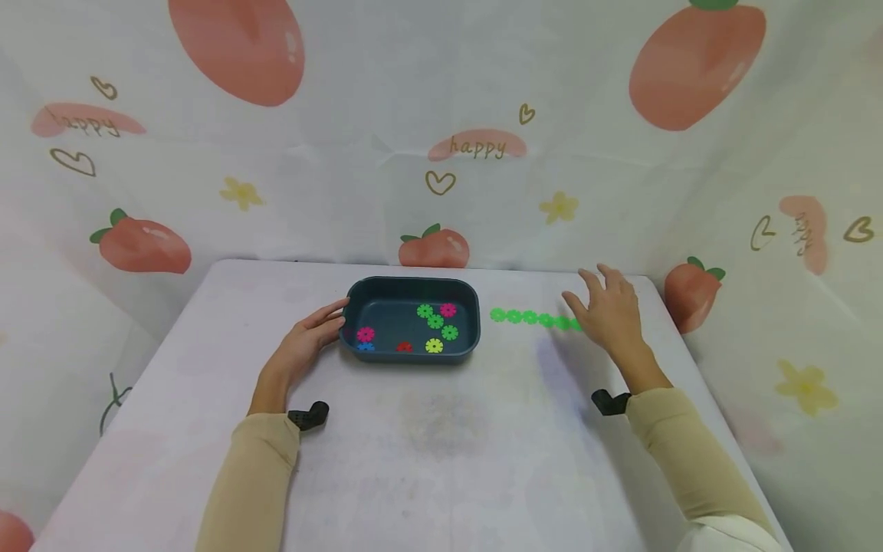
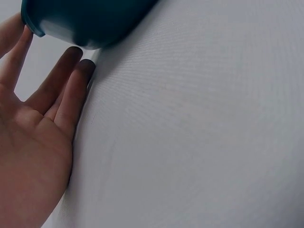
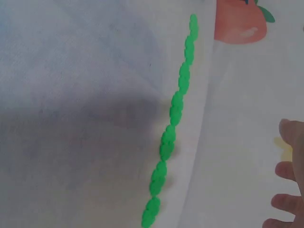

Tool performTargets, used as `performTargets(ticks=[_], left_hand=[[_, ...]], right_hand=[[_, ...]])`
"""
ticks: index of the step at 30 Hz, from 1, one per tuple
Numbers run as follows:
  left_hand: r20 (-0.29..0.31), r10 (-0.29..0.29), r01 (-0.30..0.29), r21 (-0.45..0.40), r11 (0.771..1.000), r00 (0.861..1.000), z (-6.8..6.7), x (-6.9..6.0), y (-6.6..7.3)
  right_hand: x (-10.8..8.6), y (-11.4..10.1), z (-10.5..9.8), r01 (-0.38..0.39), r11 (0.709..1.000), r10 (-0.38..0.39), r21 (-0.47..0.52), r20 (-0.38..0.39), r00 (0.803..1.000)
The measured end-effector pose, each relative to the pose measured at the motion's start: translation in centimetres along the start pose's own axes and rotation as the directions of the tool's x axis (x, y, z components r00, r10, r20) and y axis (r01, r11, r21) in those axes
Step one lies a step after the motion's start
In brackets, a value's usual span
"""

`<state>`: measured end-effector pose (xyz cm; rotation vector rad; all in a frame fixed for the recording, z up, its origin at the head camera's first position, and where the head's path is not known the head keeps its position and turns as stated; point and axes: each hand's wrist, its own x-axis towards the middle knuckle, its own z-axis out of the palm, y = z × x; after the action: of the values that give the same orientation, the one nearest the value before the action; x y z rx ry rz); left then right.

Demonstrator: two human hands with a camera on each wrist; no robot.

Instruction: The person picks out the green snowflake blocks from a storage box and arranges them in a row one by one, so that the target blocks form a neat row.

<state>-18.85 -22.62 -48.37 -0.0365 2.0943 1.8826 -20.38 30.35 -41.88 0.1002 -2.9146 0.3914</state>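
Note:
A dark teal rectangular bin stands on the table, with my left hand at its left end. The fingers of that hand are extended and touch the bin's rim; the left wrist view shows this hand beside the underside of the bin. To the right of the bin lies a row of green snowflake-shaped plastic discs, joined end to end. My right hand is raised over the row's right end with its fingers spread, holding nothing. In the right wrist view its fingertips show at the right edge, apart from the green row.
Inside the bin lie several loose discs: green discs, pink discs, a yellow disc, a red disc and a blue disc. A printed cloth hangs behind the white table.

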Motion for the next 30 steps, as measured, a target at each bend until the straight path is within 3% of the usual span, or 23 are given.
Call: performTargets(ticks=[16,30], left_hand=[[0.005,0.007,-0.007,0.009,1.0,1.0,-0.2,-0.1,-0.1],[0.0,0.002,-0.002,0.006,1.0,1.0,-0.1,-0.1,0.1]], right_hand=[[1.0,-3.2,0.2,0.035,0.995,-0.02,-0.094,0.151,0.988],[1.4,-6.0,1.0,0.105,0.988,-0.084,-0.113,0.176,0.981]])
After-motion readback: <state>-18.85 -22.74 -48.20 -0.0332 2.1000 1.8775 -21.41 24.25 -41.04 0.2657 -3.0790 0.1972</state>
